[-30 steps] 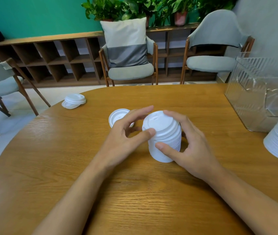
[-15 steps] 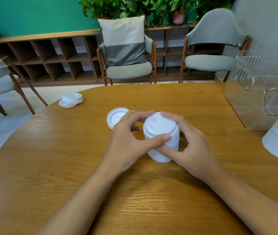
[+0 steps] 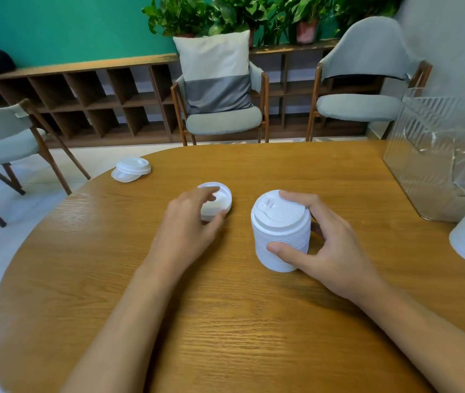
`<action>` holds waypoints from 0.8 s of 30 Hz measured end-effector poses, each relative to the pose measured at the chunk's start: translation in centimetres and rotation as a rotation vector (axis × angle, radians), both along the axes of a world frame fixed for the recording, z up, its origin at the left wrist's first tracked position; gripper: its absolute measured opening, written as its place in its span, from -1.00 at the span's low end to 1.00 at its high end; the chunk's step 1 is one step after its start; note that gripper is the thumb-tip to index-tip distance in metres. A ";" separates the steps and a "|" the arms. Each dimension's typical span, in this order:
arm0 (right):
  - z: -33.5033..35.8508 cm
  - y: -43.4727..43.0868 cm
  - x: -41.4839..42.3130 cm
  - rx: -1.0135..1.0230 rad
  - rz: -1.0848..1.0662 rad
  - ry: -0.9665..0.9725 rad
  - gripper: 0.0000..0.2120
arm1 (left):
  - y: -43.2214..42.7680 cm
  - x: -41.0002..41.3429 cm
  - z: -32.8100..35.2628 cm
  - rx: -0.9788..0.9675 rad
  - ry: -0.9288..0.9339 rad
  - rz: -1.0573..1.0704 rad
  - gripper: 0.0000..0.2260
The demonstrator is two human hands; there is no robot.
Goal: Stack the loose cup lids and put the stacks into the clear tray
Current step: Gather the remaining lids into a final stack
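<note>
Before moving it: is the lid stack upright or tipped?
Upright: the lid stack stands on the table, right hand gripping its side.

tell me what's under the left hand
One loose white lid, its rim pinched by the left hand. The hand covers the lid's near left part, so whether it lies flat on the table cannot be told.

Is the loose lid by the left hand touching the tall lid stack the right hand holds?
Apart. The head view shows a strip of bare table between the loose lid and the lid stack.
</note>
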State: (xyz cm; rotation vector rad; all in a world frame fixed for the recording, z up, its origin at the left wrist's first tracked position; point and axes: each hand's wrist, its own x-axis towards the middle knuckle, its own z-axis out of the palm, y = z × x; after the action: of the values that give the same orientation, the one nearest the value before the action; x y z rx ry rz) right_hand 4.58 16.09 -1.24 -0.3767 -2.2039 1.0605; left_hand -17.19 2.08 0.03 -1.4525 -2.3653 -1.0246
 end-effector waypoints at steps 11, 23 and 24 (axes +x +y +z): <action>0.1 0.0 0.0 -0.003 0.010 -0.003 -0.35 | 0.6 -0.1 -0.6 -0.016 0.043 -0.004 -0.78; -0.1 0.7 0.5 0.059 -0.104 0.046 -0.36 | 0.6 2.7 1.7 0.478 -0.550 -0.081 -0.85; -0.1 0.7 0.5 0.065 -0.101 0.051 -0.35 | 0.6 2.9 2.0 0.514 -0.666 -0.087 -0.86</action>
State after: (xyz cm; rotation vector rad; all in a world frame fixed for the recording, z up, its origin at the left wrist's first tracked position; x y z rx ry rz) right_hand 5.08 16.80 -1.33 -0.4226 -2.1449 0.9318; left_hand -14.32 2.65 1.99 -1.1328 -2.1303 -2.2148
